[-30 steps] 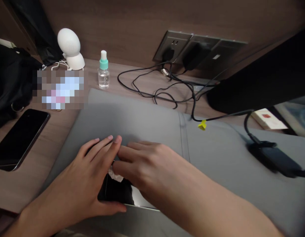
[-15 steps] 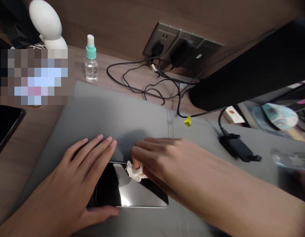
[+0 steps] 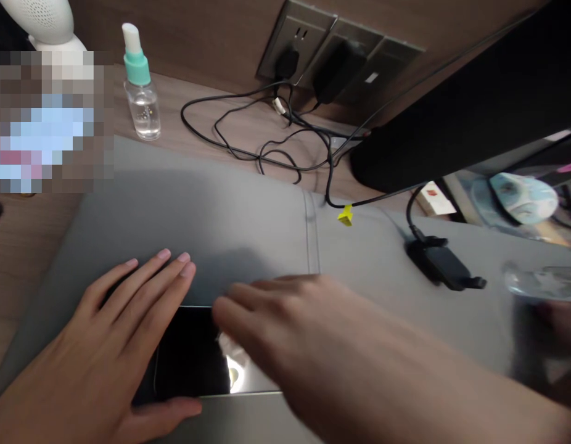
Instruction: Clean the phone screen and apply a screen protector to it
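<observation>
A black glossy phone (image 3: 188, 357) lies flat, screen up, on a grey mat (image 3: 248, 203). My left hand (image 3: 114, 339) rests palm down over the phone's left end, fingers stretched out onto the mat and thumb along the near edge. Over the phone's right part, my right hand (image 3: 276, 327) is curled, slightly blurred, with its fingertips turned down to the screen. A pale bit of crumpled tissue (image 3: 232, 348) shows under those fingers; most of it is hidden by the hand. Bright light reflects off the screen beside it.
A clear spray bottle (image 3: 144, 108) stands behind the mat at left. Black cables (image 3: 248, 154) lie tangled below the wall sockets (image 3: 308, 43). A black cylinder (image 3: 428, 117) leans in at right, near a black clip-like device (image 3: 445, 265) and a blurred transparent object (image 3: 544, 282).
My right hand has slid left and nearer along the phone, now covering most of the tissue. My left hand stays on the phone's left end. The whole view has shifted somewhat.
</observation>
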Action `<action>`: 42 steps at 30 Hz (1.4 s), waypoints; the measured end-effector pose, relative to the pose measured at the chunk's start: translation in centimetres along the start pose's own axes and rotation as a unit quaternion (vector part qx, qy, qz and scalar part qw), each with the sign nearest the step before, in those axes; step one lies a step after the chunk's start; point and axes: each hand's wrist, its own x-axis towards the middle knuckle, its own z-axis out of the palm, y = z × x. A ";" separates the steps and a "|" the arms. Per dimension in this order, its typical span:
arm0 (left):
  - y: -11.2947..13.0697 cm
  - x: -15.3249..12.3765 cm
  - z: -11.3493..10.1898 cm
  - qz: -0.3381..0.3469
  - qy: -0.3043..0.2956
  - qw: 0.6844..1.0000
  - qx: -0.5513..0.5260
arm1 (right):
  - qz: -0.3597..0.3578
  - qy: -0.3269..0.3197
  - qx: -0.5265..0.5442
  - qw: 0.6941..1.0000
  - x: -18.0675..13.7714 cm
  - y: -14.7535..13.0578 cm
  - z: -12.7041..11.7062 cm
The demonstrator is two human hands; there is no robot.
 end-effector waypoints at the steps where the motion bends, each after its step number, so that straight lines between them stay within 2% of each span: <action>1: 0.1 0.0 0.0 -0.006 0.001 1.000 -0.002 | -0.031 -0.017 0.009 0.999 0.6 -0.5 0.1; 4: 0.1 -0.1 0.0 -0.015 -0.007 1.000 -0.007 | -0.082 -0.017 0.038 0.996 2.4 -1.8 0.2; 7: 0.0 -0.1 -0.1 -0.007 -0.014 1.000 -0.002 | -0.086 0.006 0.052 0.995 3.5 -2.1 -0.1; 9: -0.1 -0.1 -0.2 -0.010 -0.017 1.000 0.004 | -0.084 -0.004 0.061 0.995 3.3 -1.5 -0.4; 11: -0.1 -0.1 -0.3 -0.008 -0.018 1.000 0.009 | -0.056 -0.005 0.063 0.996 2.4 -0.5 -0.6; 15: 0.1 0.0 -0.5 -0.002 -0.015 1.000 0.011 | 0.046 0.034 0.038 0.998 -0.1 1.9 -0.2; 18: 0.2 0.1 -0.5 -0.005 -0.004 1.000 0.011 | 0.058 0.038 0.014 0.997 -0.8 2.1 0.1; 23: 0.2 0.0 -0.4 0.004 -0.001 1.000 0.020 | -0.057 -0.010 -0.007 0.998 1.5 -1.5 0.8; 26: 0.1 -0.1 -0.3 0.010 -0.004 1.000 0.014 | -0.072 0.005 -0.003 0.997 3.3 -3.2 0.9; 28: 0.0 -0.1 -0.2 0.007 -0.003 1.000 0.011 | -0.081 -0.001 0.018 0.997 3.6 -2.9 0.5; 31: 0.0 -0.1 -0.4 -0.006 -0.006 1.000 0.015 | -0.046 -0.026 0.048 0.997 2.5 -0.5 -0.3; 33: 0.1 0.0 -0.6 -0.007 -0.009 1.000 0.021 | 0.046 0.007 0.041 0.998 1.3 0.9 -0.5; 35: 0.2 0.0 -0.7 -0.006 -0.012 1.000 0.024 | 0.066 0.004 0.033 0.997 0.6 1.3 -0.5; 40: 0.2 0.0 -0.7 -0.002 -0.011 0.999 0.032 | -0.005 -0.081 -0.011 0.997 0.9 -0.7 -0.3; 42: 0.1 0.1 -0.7 0.005 -0.003 0.999 0.036 | 0.009 -0.066 -0.004 0.998 0.6 -0.7 -0.2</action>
